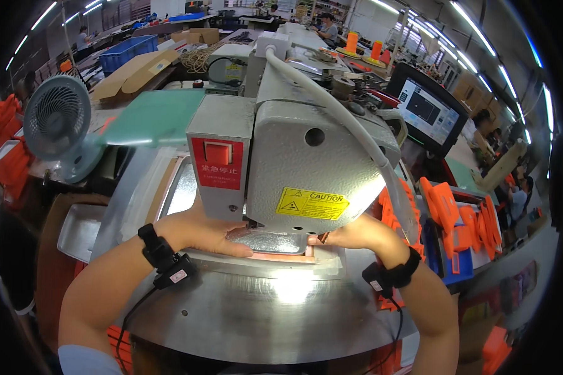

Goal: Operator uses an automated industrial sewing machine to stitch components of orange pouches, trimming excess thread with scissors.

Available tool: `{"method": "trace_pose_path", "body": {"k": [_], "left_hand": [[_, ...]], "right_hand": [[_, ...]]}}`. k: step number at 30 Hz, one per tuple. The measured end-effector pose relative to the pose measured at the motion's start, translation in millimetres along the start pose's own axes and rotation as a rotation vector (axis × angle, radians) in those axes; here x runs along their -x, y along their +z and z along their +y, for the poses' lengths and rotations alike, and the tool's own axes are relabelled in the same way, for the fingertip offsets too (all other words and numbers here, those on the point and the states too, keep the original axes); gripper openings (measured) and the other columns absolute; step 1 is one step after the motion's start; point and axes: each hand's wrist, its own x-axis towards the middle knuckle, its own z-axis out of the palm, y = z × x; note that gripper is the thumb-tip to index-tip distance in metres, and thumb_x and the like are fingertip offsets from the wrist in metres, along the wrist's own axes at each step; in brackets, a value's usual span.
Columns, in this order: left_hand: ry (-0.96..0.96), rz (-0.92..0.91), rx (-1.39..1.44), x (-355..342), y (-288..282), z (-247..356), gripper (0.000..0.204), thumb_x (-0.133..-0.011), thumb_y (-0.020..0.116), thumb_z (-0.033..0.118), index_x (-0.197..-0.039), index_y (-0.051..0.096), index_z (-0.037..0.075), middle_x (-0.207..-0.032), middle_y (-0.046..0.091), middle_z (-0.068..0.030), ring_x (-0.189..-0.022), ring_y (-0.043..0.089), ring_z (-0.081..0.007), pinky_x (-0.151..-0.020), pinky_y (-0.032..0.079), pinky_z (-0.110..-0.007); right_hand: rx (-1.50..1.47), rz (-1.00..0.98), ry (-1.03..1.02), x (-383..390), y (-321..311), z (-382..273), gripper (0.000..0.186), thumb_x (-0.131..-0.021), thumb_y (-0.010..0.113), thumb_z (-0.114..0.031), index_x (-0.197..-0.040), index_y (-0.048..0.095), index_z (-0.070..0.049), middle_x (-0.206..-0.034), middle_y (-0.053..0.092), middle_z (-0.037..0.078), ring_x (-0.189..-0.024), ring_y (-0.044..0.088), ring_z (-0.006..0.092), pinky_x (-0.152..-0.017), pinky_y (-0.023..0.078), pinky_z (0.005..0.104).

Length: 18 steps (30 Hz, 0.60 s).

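A shiny metal tray (pixel 275 242) lies under the grey head of a sewing machine (pixel 319 150), with a pale orange strip (pixel 281 257) along its near edge. My left hand (pixel 216 235) reaches in from the left. Its thumb lies stretched along the tray's near left corner, while the other fingers disappear behind the machine head. At the tray's right end is my right hand (pixel 341 237), its thumb stretched toward the rim; most of its other fingers are hidden by the machine. Both hands look open, lying against the work.
A curved steel table (pixel 250 312) spreads in front of me. Orange pieces (pixel 447 209) fill a blue bin at right, below a monitor (pixel 428 106). At left stand a fan (pixel 57 119) and another metal tray (pixel 81 231). A thick grey cable (pixel 338 94) arches over the machine.
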Motion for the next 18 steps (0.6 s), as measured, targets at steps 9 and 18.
{"method": "trace_pose_path", "body": {"k": [9, 18], "left_hand": [[-0.061, -0.041, 0.071, 3.6, 1.6, -0.2, 0.082, -0.086, 0.064, 0.055, -0.147, 0.04, 0.006, -0.144, 0.049, -0.018, -0.131, 0.048, -0.0286, -0.108, 0.037, -0.035], [0.049, 0.101, -0.005, -0.4, 3.5, -0.1, 0.075, -0.081, 0.069, 0.053, -0.135, 0.05, 0.005, -0.122, 0.057, -0.0165, -0.115, 0.056, -0.0304, -0.097, 0.043, -0.038]], "right_hand": [[0.138, -0.094, 0.044, -11.3, 9.2, -16.5, 0.056, -0.07, 0.085, -0.037, -0.115, 0.068, -0.008, -0.108, 0.069, 0.013, -0.1, 0.064, 0.0289, -0.088, 0.05, 0.0396], [0.197, -0.044, -0.102, -7.2, 16.6, -3.1, 0.065, -0.072, 0.083, -0.049, -0.12, 0.067, -0.008, -0.108, 0.071, 0.012, -0.091, 0.068, 0.0269, -0.08, 0.053, 0.0366]]}}
